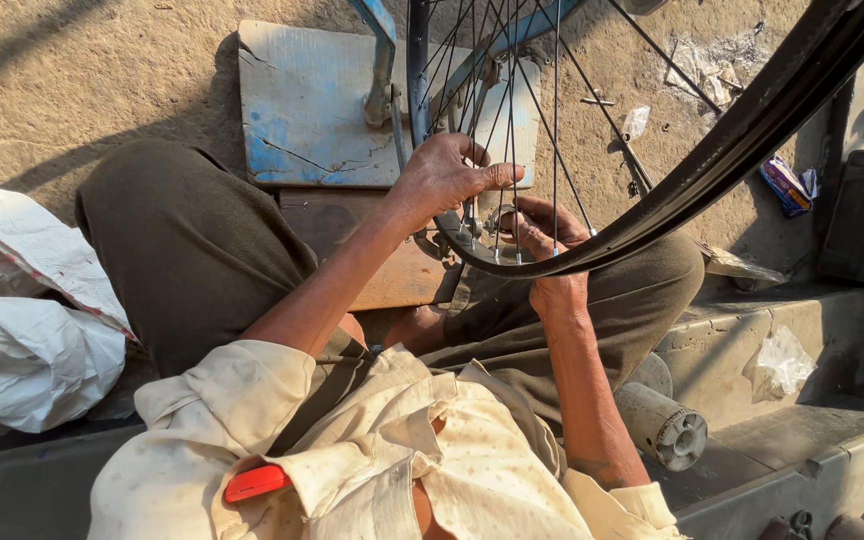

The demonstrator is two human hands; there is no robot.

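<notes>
A black bicycle wheel rim (752, 130) with thin metal spokes (555, 120) stands upright in a blue metal stand (384, 60) over my lap. My left hand (444, 178) reaches in from the near side, its fingers closed around the rim's lower edge and spokes. My right hand (547, 232) sits just behind the rim's lowest part, fingers pinched on something small at a spoke end; whether it is a tool or a nipple I cannot tell. I sit with knees bent in dark trousers.
A worn blue-painted board (302, 110) lies on the dirt ground under the stand. White sacks (32, 320) lie at the left. A grey cylindrical metal part (662, 425) rests by my right leg on a concrete ledge (752, 340). Litter scatters the ground at upper right.
</notes>
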